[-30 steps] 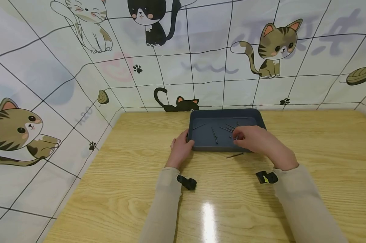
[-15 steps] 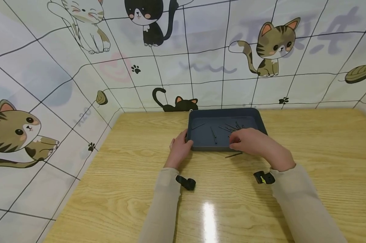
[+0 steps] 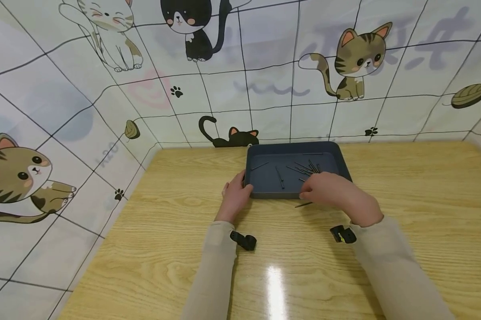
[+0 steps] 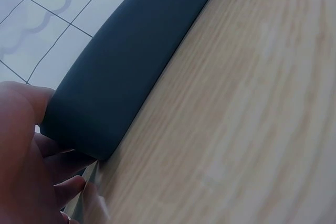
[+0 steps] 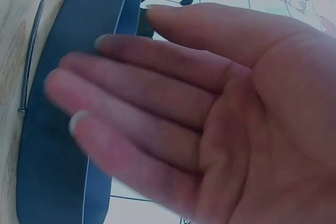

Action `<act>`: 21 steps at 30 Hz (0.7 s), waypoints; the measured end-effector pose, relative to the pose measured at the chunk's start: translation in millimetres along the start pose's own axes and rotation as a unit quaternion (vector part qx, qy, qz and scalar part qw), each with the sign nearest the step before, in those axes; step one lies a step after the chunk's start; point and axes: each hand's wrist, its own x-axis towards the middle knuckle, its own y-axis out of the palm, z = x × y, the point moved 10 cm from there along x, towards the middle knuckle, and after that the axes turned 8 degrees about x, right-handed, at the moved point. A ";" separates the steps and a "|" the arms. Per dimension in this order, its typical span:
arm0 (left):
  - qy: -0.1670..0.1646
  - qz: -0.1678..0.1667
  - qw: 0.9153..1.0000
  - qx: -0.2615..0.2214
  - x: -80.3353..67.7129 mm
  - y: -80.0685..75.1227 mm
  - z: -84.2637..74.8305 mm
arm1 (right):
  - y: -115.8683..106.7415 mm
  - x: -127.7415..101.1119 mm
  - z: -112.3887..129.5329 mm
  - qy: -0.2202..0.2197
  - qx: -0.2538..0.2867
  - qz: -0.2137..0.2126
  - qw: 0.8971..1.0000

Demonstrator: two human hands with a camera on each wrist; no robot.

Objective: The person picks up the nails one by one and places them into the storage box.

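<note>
A dark blue tray (image 3: 260, 181) sits at the back middle of the wooden table (image 3: 176, 231), with several thin dark nails (image 3: 304, 168) lying in it. One more nail (image 3: 303, 205) lies on the table just in front of the tray; it shows in the right wrist view as nail (image 5: 30, 56). My left hand (image 3: 237, 192) grips the tray's front left corner, thumb above and fingers beside the tray wall (image 4: 131, 66). My right hand (image 3: 309, 192) hovers over the tray's front rim above the loose nail, fingers (image 5: 157, 93) straight and holding nothing.
Cat-patterned walls (image 3: 104, 111) close in the table at the back and on the left. Black wrist straps (image 3: 244, 241) (image 3: 343, 234) show on both sleeves. Bare wood stretches to the right (image 3: 424, 186) and toward me.
My right hand has drawn back from over the tray's inside to its front rim, slightly left and toward me. The left hand and tray have stayed put.
</note>
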 end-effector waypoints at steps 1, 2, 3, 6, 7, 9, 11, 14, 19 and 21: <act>-0.001 0.001 1.000 -0.001 -0.3 0.0 0.4 | 1.2 -0.2 -1.0 0.006 -0.004 0.001 1.000; -0.001 0.001 1.000 -0.001 -0.5 -0.2 0.7 | 2.6 -0.4 -2.3 0.013 -0.007 0.003 1.000; -0.001 0.000 1.000 -0.001 -0.4 -0.4 0.6 | 4.1 -0.3 -3.2 0.017 -0.011 0.007 1.000; 0.002 -0.002 1.000 -0.003 -0.4 -0.7 0.0 | 7.1 -0.4 -3.5 0.022 -0.020 0.015 0.999; 0.003 -0.002 1.000 -0.004 -0.5 -0.7 0.2 | 8.4 -0.4 -2.6 0.022 -0.021 0.017 0.999; 0.002 -0.003 1.000 -0.005 -0.7 -0.9 0.8 | 12.7 0.7 -0.1 0.019 -0.020 0.026 0.999; 0.002 -0.004 1.000 -0.005 -0.8 -0.9 0.9 | 14.9 0.9 3.3 0.013 -0.019 0.029 0.999; 0.000 -0.003 1.000 -0.002 -1.1 -0.9 1.3 | 19.9 2.6 6.7 0.009 -0.019 0.032 0.999; -0.003 -0.002 1.000 0.000 -0.9 -0.9 1.6 | 22.1 5.3 10.3 0.008 -0.031 0.018 0.999; -0.002 -0.003 1.000 0.002 -0.7 -0.8 1.7 | 22.9 6.1 11.4 0.008 -0.033 0.015 0.999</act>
